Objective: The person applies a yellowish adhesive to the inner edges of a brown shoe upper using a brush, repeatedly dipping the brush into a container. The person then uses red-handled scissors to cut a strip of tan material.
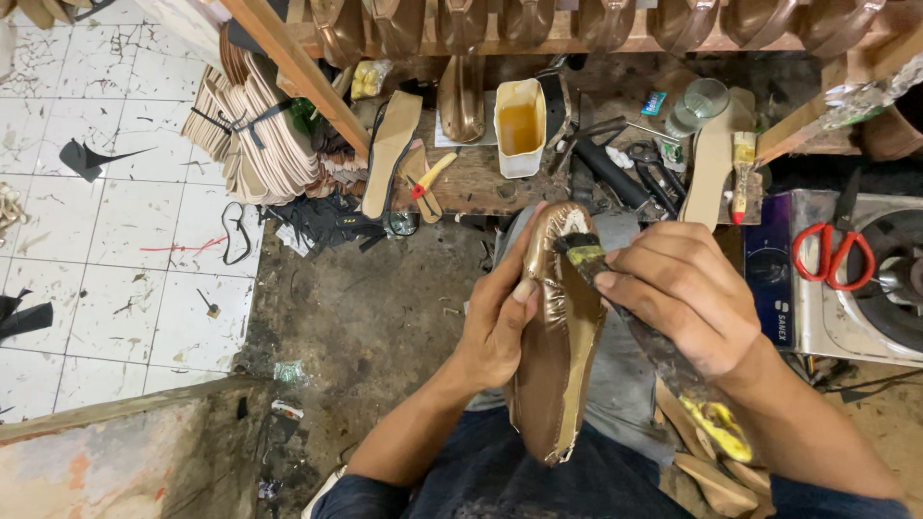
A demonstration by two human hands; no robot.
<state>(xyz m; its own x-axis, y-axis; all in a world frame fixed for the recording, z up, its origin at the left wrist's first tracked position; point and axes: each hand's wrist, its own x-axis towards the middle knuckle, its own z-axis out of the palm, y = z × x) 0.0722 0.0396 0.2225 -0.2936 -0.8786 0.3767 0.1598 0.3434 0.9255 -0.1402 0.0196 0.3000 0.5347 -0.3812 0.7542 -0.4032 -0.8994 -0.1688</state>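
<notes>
Hands meet over the lap: the left hand (pixel 495 322) cups the side of a bronze-coloured shoe upper stretched on its last (pixel 558 332), sole side up, thumb pressed on its edge. It looks light and stiff inside, but the thin shiny skin is probably soft and may be sticky, so the sides are the better place to hold. The right hand (pixel 687 298) has a closed grip on a dark, glue-crusted brush (pixel 585 252), its bristles touching the toe end. Farther, on the wooden tabletop (pixel 481 187), stands a white container of amber liquid (pixel 520 127); red-handled scissors (pixel 833 256) lie at right.
</notes>
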